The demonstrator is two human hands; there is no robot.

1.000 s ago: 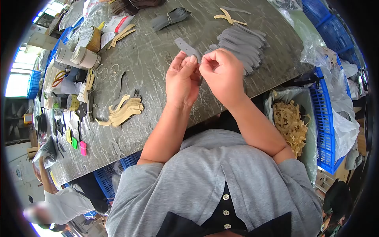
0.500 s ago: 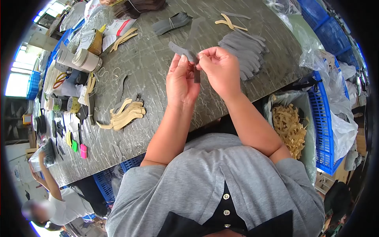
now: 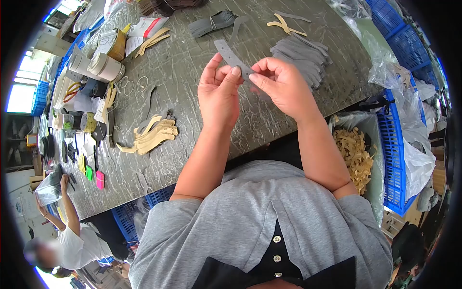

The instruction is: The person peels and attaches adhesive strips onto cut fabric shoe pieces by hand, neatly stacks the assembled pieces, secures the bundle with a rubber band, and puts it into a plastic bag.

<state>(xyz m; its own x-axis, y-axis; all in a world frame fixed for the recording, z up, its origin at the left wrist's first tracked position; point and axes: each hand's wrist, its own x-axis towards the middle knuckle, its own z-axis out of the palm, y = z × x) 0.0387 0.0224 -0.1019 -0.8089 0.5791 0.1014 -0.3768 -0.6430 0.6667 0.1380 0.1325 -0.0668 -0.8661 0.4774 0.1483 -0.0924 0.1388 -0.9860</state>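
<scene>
Both hands are raised over the grey stone table [image 3: 192, 72]. My left hand [image 3: 219, 94] and my right hand [image 3: 281, 86] pinch one curved grey strip [image 3: 230, 54] between thumb and fingers. The strip's free end sticks up and to the left, above the left thumb. A pile of similar grey strips [image 3: 301, 53] lies just beyond the right hand. A stack of tan strips [image 3: 151, 135] rests on the table left of my left forearm.
Tan strips fill a bin [image 3: 353, 154] lined with plastic at the right table edge, next to a blue crate [image 3: 397, 144]. Tape rolls, cups [image 3: 103, 67] and small tools crowd the left end. Another person [image 3: 72, 236] works at lower left.
The strip turned in my fingers, its free end now pointing higher. My right hand shifted slightly right and opened its grip to a fingertip pinch. The person at lower left raised an arm.
</scene>
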